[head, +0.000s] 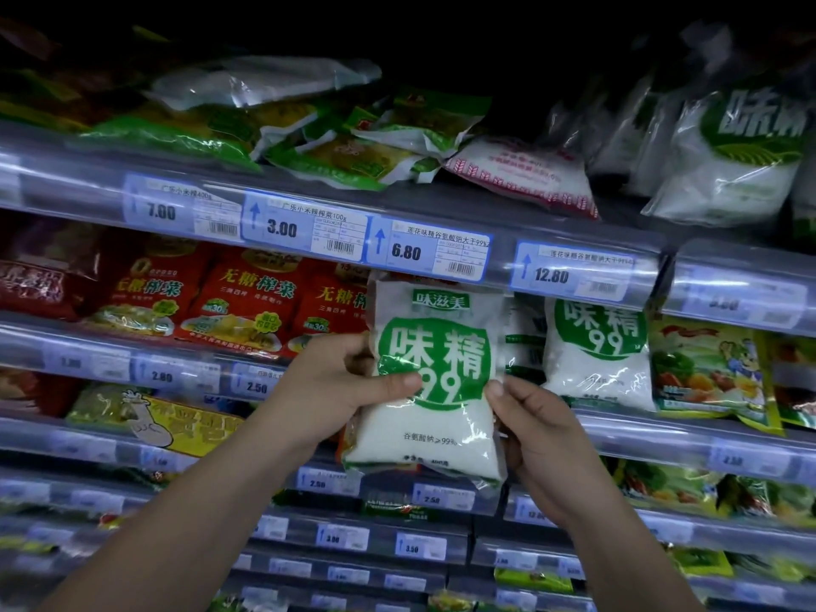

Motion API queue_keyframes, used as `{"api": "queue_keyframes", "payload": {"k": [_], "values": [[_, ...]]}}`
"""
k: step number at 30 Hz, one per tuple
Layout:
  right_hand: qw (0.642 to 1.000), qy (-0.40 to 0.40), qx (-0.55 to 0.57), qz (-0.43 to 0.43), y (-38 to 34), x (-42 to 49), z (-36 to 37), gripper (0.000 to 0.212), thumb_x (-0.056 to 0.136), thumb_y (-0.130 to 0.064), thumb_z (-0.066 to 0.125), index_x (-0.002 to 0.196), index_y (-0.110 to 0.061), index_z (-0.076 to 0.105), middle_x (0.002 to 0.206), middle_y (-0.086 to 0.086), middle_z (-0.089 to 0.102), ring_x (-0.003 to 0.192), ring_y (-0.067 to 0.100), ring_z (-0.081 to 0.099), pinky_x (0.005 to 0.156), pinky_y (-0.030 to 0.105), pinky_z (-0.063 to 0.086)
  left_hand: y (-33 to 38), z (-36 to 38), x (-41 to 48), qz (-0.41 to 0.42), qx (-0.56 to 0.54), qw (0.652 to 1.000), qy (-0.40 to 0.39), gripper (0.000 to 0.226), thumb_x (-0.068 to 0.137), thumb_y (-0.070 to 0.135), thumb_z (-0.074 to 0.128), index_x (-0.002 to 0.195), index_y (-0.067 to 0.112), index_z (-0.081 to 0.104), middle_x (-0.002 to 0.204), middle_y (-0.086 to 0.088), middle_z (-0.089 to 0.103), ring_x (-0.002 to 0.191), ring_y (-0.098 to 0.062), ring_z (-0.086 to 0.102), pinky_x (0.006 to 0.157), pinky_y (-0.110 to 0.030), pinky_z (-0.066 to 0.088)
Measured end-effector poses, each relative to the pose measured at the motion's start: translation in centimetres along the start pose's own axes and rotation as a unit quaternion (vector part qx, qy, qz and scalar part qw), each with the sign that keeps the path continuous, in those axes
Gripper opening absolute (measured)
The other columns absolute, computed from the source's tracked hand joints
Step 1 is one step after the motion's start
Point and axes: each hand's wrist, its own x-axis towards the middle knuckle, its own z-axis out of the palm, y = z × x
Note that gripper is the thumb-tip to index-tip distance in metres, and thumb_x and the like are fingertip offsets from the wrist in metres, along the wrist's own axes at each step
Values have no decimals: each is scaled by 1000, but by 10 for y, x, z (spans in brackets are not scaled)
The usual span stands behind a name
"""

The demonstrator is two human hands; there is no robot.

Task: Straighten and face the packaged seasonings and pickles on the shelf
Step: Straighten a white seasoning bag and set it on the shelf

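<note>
Got left hand (353, 382) pinching the MSG bag (435, 430) by its left edge, held upright just below the 6.80 price tag (430, 251), right hand (538, 435) gripping its lower right edge, and it's probably floppy, weighty, slick film, so keep both sides supported.

Tiered store shelving (88, 187), blue price tags (304, 227); upper area dark.

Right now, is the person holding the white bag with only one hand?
No, the left hand and right hand both grip the white bag.
</note>
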Motion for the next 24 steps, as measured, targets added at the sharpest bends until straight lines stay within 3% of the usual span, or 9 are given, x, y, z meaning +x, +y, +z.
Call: {"api": "queue_keyframes", "payload": {"k": [4,7,11,13,15,16,19,22,24], "values": [[994,-66,-75,-33,-9,0,-1,48,78,-25,77,124,-19,67,119,7,76,111,26,72,90,42,58,-2,10,12,37,-29,999,27,43,58,28,84,97,11,78,95,-5,81,87,-20,77,70,-31,63],[997,-23,-56,-56,-13,11,-7,54,71,-17,82,122,-15,66,114,12,77,109,33,72,92,46,58,0,11,22,39,23,999,15,48,64,43,85,102,15,77,102,-7,79,97,-25,75,85,-45,61],[992,33,-99,-78,-26,24,-5,44,79,-14,82,118,-13,62,113,8,78,105,23,75,95,46,58,7,18,37,49,98,994,4,23,78,23,83,99,16,78,95,2,81,90,-15,77,83,-41,62],[974,65,-193,-104,-34,29,-4,34,83,-20,81,112,-22,64,104,-1,78,96,15,75,86,32,59,8,24,43,82,143,986,31,24,78,24,83,101,20,77,98,7,80,91,-8,74,87,-37,60],[948,108,-273,-120,-43,31,-2,21,84,-27,81,89,-33,61,85,-14,72,80,2,68,67,9,50,8,31,49,108,184,975,57,30,78,30,83,106,24,76,102,13,76,93,-1,69,87,-29,57],[936,129,-302,-130,-45,33,-2,25,84,-26,81,83,-35,57,77,-17,66,73,-1,63,58,5,45,7,33,52,117,201,970,67,33,78,32,83,109,24,74,102,16,73,90,3,66,82,-22,55],[903,181,-362,-146,-46,40,-3,33,81,-26,84,102,-16,62,71,-14,61,65,2,58,49,9,38,3,40,56,128,252,954,98,42,77,39,83,114,23,73,98,14,70,82,9,59,64,-10,44],[887,216,-384,-138,-42,41,-2,61,82,-25,83,133,-11,54,77,-18,58,71,6,60,57,12,42,0,45,59,143,261,948,111,42,77,36,83,114,20,73,94,14,69,81,6,61,67,-10,46],[870,236,-409,-146,-40,39,-2,65,83,-26,82,136,-7,51,80,-12,61,72,8,57,53,5,37,-1,51,59,152,270,944,115,43,77,33,83,116,18,71,94,13,68,82,-1,62,70,-11,46]]}}
